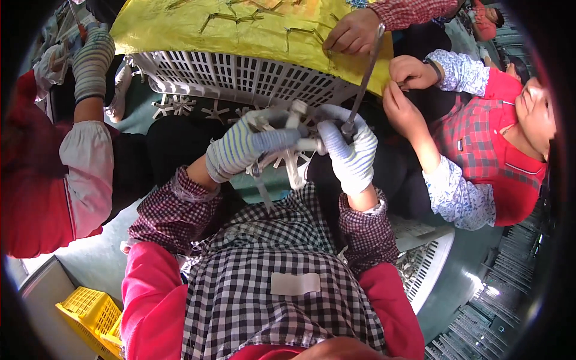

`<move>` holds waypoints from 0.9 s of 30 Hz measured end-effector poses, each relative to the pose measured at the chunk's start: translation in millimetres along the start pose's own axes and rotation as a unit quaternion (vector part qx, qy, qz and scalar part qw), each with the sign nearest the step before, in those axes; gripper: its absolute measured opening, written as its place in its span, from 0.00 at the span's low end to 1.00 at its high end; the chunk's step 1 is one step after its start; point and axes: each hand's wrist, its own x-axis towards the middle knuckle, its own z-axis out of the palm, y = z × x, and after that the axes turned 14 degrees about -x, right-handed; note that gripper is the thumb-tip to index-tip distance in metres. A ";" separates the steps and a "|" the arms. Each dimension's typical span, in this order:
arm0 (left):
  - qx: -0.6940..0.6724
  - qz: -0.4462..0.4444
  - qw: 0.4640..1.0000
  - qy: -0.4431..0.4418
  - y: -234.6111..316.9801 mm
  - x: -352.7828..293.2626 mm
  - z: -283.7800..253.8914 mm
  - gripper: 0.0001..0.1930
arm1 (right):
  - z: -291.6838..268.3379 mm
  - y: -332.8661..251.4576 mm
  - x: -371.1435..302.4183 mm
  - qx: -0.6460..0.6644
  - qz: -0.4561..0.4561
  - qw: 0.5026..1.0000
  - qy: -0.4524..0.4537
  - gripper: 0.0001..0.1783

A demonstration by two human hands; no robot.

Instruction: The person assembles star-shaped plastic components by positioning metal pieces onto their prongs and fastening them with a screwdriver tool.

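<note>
My left hand (243, 144), in a striped grey-white knit glove, is closed around a pale grey casting (293, 171) with several branching arms, held above my lap. My right hand (351, 153), gloved the same way, is closed beside the casting's right-hand arm. A long thin metal rod (365, 78) rises from the right hand, slanting up to the yellow-covered surface. Its lower end sits at the fingers, and how it is gripped is partly hidden. The right fingertips are close to the casting's stub; whether they touch it I cannot tell.
Ahead, a yellow sheet (168, 30) bearing thin dark metal pieces covers a white slatted crate (240, 75). Star-shaped castings (180, 105) lie on the floor beneath. Co-workers sit left and right, one co-worker's hands (408, 90) near the sheet. A white basket (441, 252) and yellow crate (90, 309) stand behind.
</note>
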 end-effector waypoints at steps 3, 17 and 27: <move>0.029 0.025 0.998 0.050 9.2 5.4 -16.3 0.13 | -3.4 16.7 15.6 -0.082 0.016 0.996 -0.033 0.12; 0.298 0.248 0.920 0.057 -6.8 -13.9 -38.6 0.19 | -18.0 28.7 75.6 -0.221 -0.050 0.973 0.048 0.08; 0.045 0.143 0.986 0.075 5.5 0.8 -16.1 0.18 | -20.0 35.4 78.8 -0.097 -0.014 0.993 0.070 0.11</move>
